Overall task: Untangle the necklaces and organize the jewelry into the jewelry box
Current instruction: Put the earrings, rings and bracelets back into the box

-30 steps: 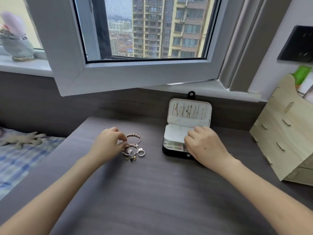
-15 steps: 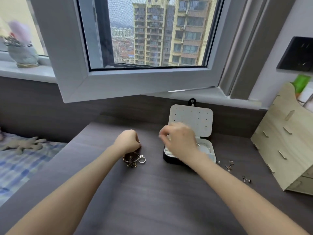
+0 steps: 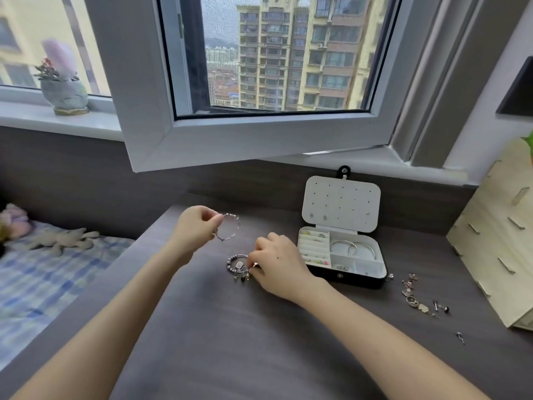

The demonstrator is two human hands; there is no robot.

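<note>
My left hand (image 3: 196, 228) pinches a thin beaded bracelet (image 3: 232, 230) and holds it up above the desk. Below it lies a small heap of jewelry (image 3: 238, 267), a beaded bracelet with charms. My right hand (image 3: 277, 264) reaches into that heap and pinches a small ring at its right side. To the right stands the open jewelry box (image 3: 343, 277), black outside, white inside, its lid upright with a few studs. Its compartments hold silver bangles (image 3: 353, 249) and small pieces.
Loose earrings and charms (image 3: 415, 293) lie scattered on the dark desk (image 3: 230, 342) right of the box. A wooden organizer (image 3: 496, 238) stands at the right edge. An open window sash (image 3: 259, 140) overhangs the desk's back. A bed with plush toys (image 3: 57, 241) lies left.
My left hand has lifted a thin bracelet out of the heap. My right hand has moved from the box over to the heap and now pinches a ring there. The camera has moved closer.
</note>
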